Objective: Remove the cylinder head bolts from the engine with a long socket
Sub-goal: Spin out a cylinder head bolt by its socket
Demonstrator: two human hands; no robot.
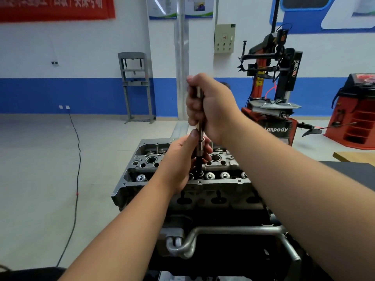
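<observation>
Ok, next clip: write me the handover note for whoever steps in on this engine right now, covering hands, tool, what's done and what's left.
Right hand: gripped round the upper shaft of the long socket tool, holding it upright.
Left hand: fingers and thumb round the lower socket end, steadying it over the middle of the cylinder head.
The tool's tip points down into the head between the valve rows; whether it sits on a bolt, or carries one, is hidden by the left hand.
Done: cannot tell how many bolts are out; no removed bolts lie in view.
Left: check each bolt hole, then carry on with any bolts remaining.
</observation>
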